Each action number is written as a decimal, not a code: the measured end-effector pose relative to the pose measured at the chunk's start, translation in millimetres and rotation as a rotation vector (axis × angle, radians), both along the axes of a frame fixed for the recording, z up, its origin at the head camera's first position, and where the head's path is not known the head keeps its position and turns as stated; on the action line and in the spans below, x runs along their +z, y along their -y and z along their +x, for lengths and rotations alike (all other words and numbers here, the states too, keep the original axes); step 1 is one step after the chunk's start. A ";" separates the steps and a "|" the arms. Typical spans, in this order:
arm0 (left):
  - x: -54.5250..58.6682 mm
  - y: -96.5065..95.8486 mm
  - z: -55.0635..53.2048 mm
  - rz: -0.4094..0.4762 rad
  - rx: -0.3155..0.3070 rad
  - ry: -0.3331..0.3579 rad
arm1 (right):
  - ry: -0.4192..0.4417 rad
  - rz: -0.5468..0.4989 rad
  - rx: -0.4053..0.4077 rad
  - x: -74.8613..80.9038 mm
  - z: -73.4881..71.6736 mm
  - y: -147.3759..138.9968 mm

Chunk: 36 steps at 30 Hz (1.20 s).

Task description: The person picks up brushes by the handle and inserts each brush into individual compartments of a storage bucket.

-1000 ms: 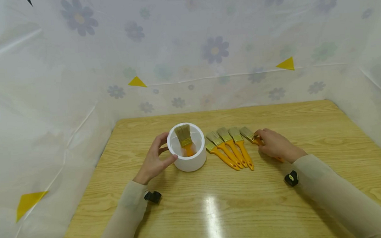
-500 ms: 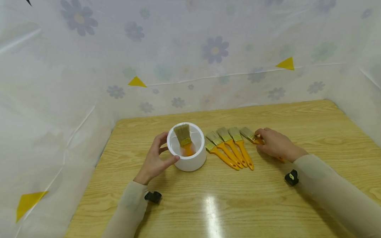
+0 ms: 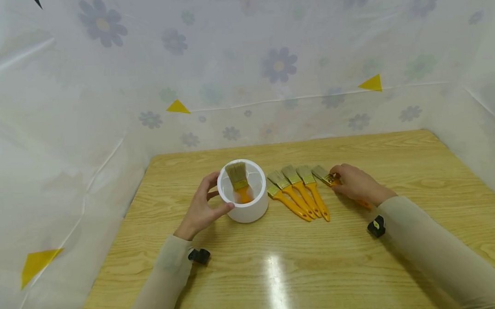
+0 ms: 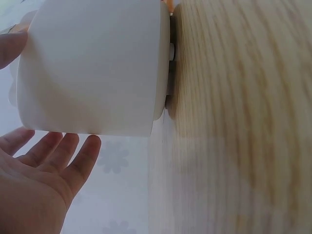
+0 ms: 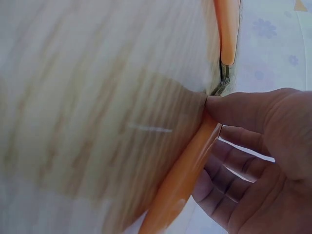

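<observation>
A round white holder (image 3: 248,213) stands on the wooden table (image 3: 319,266), and a paintbrush (image 3: 237,174) leans inside it with the bristles up. My left hand (image 3: 200,209) holds the holder from the left, thumb at the rim and fingers along its side. Right of it, several orange-handled paintbrushes (image 3: 311,188) lie fanned out with bristles pointing away from me. My right hand (image 3: 358,186) pinches the rightmost paintbrush (image 3: 321,173) near its metal band. In the right wrist view that brush's orange handle (image 5: 178,180) slants down along the table surface; the palm stays off it.
Translucent sheeting with printed flowers (image 3: 280,64) and yellow triangles (image 3: 370,82) encloses the table at the back and both sides. A black wrist camera (image 3: 377,226) sits under the right forearm, another black wrist camera (image 3: 199,256) by the left.
My right hand has shifted very slightly at the rightmost paintbrush. The left hand's thumb has slid a little further onto the holder's rim, and the brush inside tilts slightly left.
</observation>
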State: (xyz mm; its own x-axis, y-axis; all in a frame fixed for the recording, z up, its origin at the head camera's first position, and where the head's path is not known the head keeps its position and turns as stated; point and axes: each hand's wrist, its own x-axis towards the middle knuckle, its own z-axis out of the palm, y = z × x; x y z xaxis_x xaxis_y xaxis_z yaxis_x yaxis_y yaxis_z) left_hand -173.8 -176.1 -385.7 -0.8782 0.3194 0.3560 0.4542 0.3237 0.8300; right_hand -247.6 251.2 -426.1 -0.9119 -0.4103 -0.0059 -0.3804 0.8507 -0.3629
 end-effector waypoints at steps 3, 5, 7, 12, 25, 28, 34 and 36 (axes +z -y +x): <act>0.2 0.2 0.0 -0.010 0.004 0.001 | 0.001 -0.002 0.012 0.6 -0.3 -0.3; 0.1 0.4 0.0 -0.017 0.007 0.005 | 0.002 -0.006 0.020 1.2 -0.1 -0.6; 0.2 0.5 0.2 -0.021 0.011 0.011 | 0.006 -0.007 0.023 1.3 0.1 -1.0; 0.2 0.3 1.0 -0.017 0.011 0.005 | 0.012 -0.010 0.020 0.8 -0.1 -0.4; -0.2 -1.8 0.2 -0.005 0.009 0.011 | 0.036 0.012 -0.020 5.5 0.4 4.0; -0.5 -1.4 0.1 -0.006 0.007 0.011 | 0.043 0.013 -0.020 5.3 -0.2 4.3; 0.5 -1.1 0.6 -0.015 0.006 0.009 | 0.051 0.030 -0.034 4.8 -2.0 3.3; 0.4 -1.0 0.2 -0.013 0.004 0.005 | 0.052 0.038 -0.039 5.2 -2.0 2.8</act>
